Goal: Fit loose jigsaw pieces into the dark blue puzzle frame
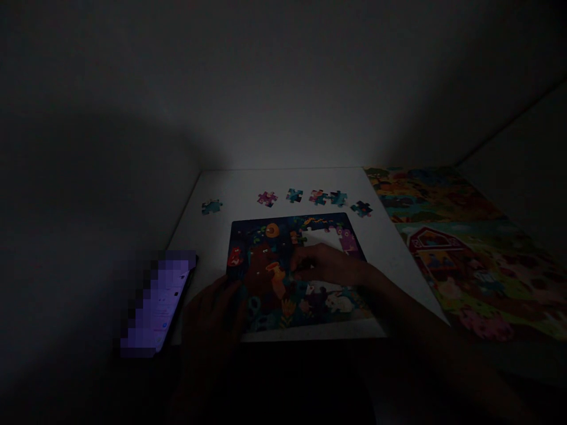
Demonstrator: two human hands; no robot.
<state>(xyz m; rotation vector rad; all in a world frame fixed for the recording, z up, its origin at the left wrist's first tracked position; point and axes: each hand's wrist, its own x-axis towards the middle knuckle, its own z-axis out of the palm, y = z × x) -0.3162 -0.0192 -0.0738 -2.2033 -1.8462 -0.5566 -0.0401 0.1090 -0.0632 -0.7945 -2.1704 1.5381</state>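
Observation:
The room is dim. A dark jigsaw puzzle board (266, 236) with a colourful night scene lies in the middle of the white table (283, 183). Its upper right area has a pale gap (321, 239) with no pieces in it. My right hand (325, 265) reaches over the board, fingertips at the gap's lower edge; the dimness hides whether a piece is between them. My left hand (212, 313) rests at the board's lower left corner, holding nothing visible. Several loose jigsaw pieces (294, 195) lie in a row beyond the board.
A smartphone (155, 304) with a lit, blurred screen lies at the table's left edge. To the right, a large farm-scene picture with a red barn (443, 260) spreads beside the table. Dark walls rise behind and left.

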